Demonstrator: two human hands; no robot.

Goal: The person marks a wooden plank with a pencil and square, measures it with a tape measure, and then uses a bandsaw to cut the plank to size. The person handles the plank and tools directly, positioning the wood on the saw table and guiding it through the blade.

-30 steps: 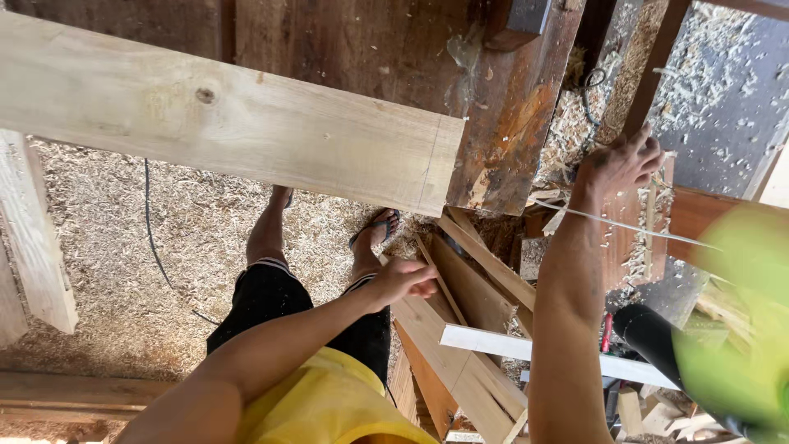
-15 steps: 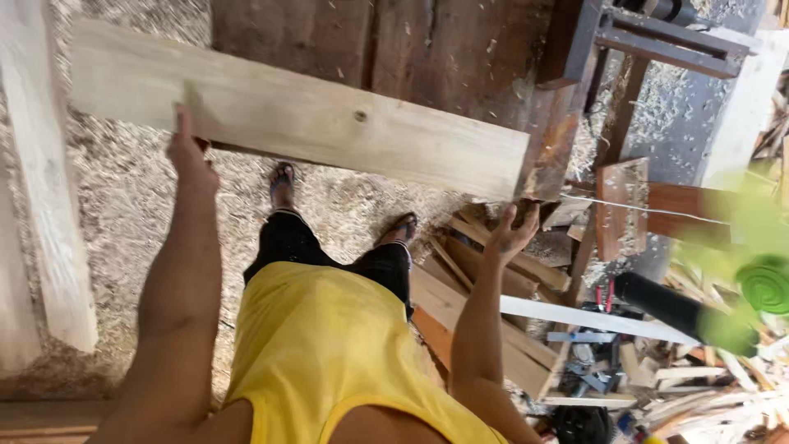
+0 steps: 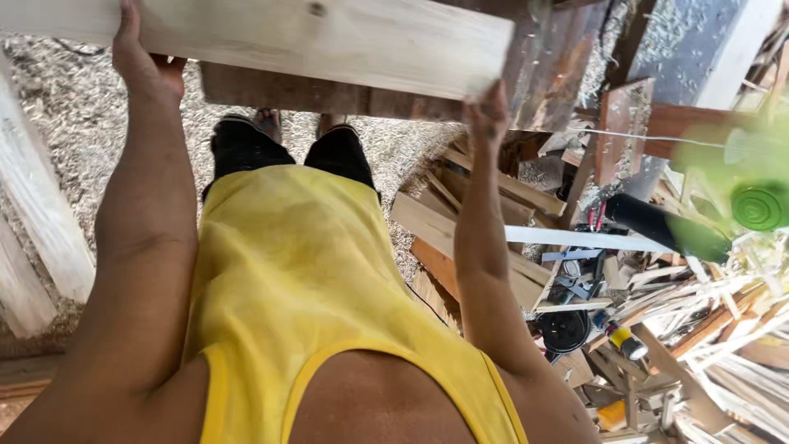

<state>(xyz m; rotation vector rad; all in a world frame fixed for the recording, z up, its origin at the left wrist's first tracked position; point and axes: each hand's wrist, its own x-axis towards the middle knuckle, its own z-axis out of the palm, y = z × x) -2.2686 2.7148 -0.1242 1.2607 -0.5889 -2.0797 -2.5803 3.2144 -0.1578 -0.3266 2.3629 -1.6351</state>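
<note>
A long pale plank point(image 3: 271, 37) is held level above a sawdust-covered floor point(image 3: 74, 123), across the top of the view. Its near edge is gripped by the left hand point(image 3: 144, 66), fingers closed over it. Its right end is clasped by the right hand point(image 3: 489, 115). Offcuts point(image 3: 493, 214) are piled to the right.

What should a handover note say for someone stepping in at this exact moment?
Left hand: gripping the near edge of the long pale wooden plank, toward its left part.
Right hand: holding the plank at its right end corner.
Plank: lifted, held level in front of the person, above the shaving-covered floor.
Nearby: pile of wood offcuts and scattered dark tools on the right; pale boards on the left.
Done: plank is up in both hands.
Left: it has not been set down anywhere.
</note>
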